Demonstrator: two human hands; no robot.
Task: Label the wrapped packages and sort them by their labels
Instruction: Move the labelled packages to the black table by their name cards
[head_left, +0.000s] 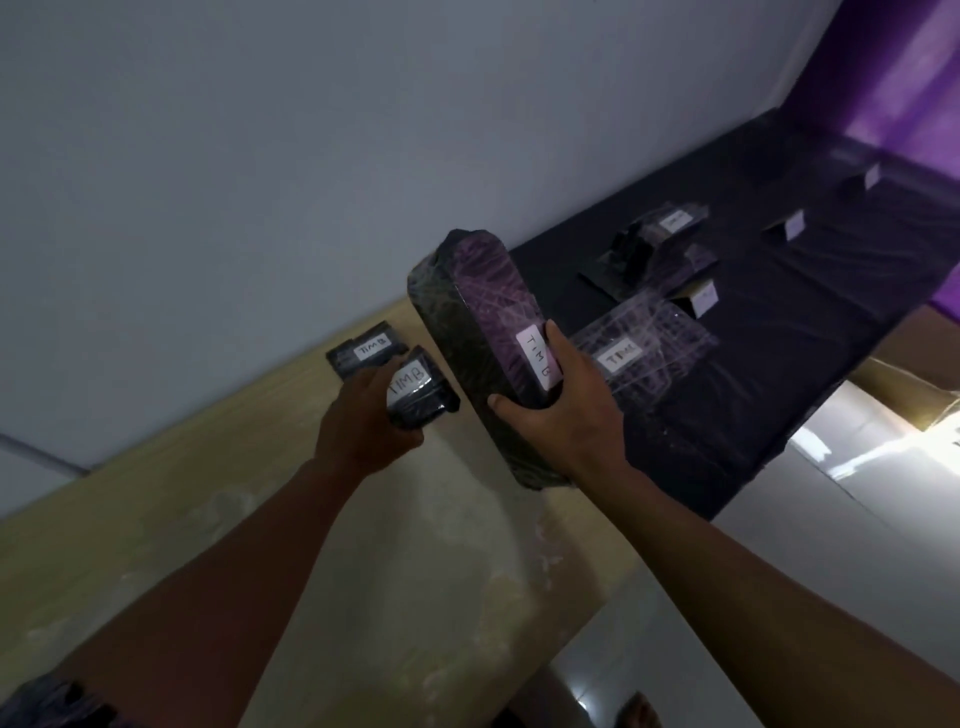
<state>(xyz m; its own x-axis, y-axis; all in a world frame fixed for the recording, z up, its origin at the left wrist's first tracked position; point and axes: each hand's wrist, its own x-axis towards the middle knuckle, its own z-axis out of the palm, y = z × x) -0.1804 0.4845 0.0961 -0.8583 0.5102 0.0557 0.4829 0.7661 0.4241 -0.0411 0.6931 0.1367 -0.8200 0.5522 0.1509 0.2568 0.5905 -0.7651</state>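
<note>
My right hand (563, 415) grips a long wrapped package (478, 322), dark with a purple face and a white label reading "TIM B", held tilted above the table. My left hand (363, 431) holds a small dark wrapped package (418, 392) also labelled "TIM B". Just behind it on the light wooden table (208, 493) lies another small package (366, 353) with the same label. On the black cloth (779, 364) to the right lies a clear-wrapped package (641, 353) with a white label starting "TIM".
Farther back on the black cloth sit a dark wrapped package (657, 239) and several small white-labelled items (704, 301). A grey wall runs behind the table. A purple curtain (904, 78) hangs at the upper right. A dark wrapped bundle (47, 706) shows at the bottom left.
</note>
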